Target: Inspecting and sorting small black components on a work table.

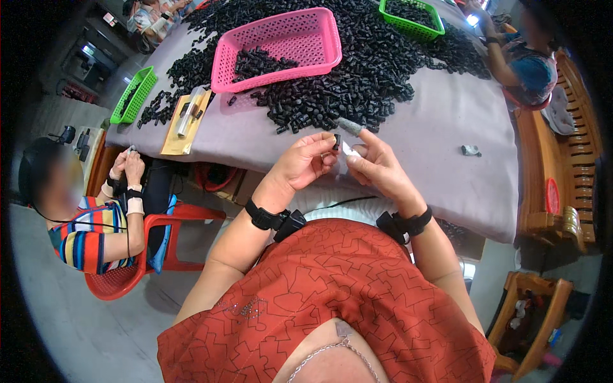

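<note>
- Pinching a small black part [336, 142] between left hand [306, 163] fingertips, just above frame centre.
- Touching that part from the right: right hand [377, 167], fingers narrow, closed on a small white piece [349, 150], grey-taped fingertip [350, 126] above it.
- Lying just beyond both hands, upper centre: black parts pile [357, 76] on grey table [447, 140].
- Sitting within the pile, upper left of centre: pink basket [274, 48].
</note>
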`<state>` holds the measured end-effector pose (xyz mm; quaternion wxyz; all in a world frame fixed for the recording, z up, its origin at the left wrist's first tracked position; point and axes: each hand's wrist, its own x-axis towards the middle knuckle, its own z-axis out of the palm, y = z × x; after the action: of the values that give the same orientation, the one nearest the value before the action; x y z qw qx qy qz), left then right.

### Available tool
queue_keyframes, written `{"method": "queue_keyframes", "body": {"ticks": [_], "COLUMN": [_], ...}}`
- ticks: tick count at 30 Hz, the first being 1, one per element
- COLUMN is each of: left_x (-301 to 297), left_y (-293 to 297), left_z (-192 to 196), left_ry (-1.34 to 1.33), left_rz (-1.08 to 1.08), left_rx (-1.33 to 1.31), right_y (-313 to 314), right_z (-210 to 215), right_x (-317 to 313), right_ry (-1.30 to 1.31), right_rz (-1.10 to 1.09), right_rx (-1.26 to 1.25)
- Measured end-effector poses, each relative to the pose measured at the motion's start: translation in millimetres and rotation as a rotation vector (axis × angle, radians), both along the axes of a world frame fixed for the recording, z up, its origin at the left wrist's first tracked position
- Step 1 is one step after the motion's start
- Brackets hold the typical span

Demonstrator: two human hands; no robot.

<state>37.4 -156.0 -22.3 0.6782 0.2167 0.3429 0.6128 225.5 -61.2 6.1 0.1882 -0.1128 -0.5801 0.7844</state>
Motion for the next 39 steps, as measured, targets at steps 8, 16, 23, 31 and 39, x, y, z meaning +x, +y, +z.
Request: {"method": "queue_keyframes", "body": {"ticks": [8, 16, 23, 31, 39], "left_x": [0.3, 1.4, 2.4, 2.6, -1.3], "left_y": [-3.7, -3.5, -5.1, -4.2, -3.8], "left_z": [-6.7, -8.0, -4.6, -8.8, -8.7], "left_ry": [-0.116, -0.123, -0.082, -0.072, -0.061], "left_rz": [-0.071, -0.079, -0.107, -0.089, -0.052], "left_rx": [0.037, 0.028, 0.002, -0.001, 0.012], "right_y": [-3.0, -0.9, -1.3, 4.0, 3.0], "right_z": [2.5, -2.0, -4.7, -7.3, -7.1], "right_x": [-2.2, -1.2, -3.1, -4.3, -4.2], "right_ry": [-0.092, -0.070, -0.099, -0.114, -0.059], "right_rz": [0.103, 0.117, 0.064, 0.064, 0.056], "right_rx": [0.056, -0.004, 0.004, -0.049, -0.055]}}
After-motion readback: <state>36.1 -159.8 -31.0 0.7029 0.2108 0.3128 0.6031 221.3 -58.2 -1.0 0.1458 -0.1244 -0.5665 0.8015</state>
